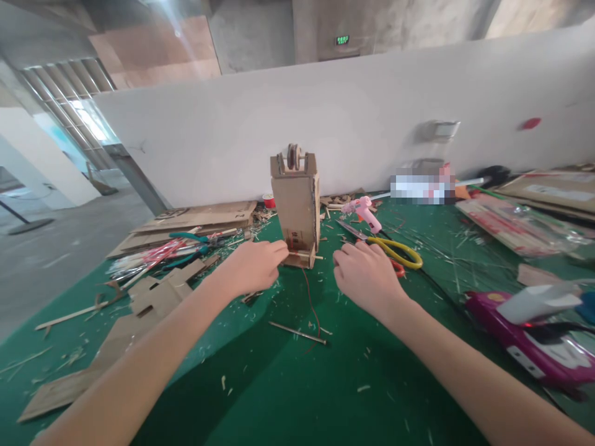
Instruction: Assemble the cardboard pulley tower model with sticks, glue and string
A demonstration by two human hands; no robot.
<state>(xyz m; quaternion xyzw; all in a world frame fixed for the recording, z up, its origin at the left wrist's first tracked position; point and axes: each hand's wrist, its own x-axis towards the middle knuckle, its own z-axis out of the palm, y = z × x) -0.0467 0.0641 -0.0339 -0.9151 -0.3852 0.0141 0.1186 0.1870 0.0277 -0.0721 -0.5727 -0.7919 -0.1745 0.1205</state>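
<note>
From my distant view I see the two hands apart from each other, with the cardboard tower (297, 214) standing upright between them and slightly beyond, on the green table (242, 402). The left hand (258, 267) has its fingertips at the lower left corner of the tower, near one end of the thin wooden stick (318, 257) which crosses its base; whether they pinch it, I cannot tell. The right hand (367, 275) is at the right side of the tower, not touching it, with curled fingers; I cannot tell if something is inside them. At the tower's top sits a small wheel (292, 157). A dark red string (307, 291) runs from the base toward me, down to a thin rod (297, 332) lying nearer than both hands. Just beyond the right hand lie the yellow-handled scissors (409, 253) and the pink glue gun (368, 215); to the left of the left hand are cut cardboard pieces (162, 300).
</note>
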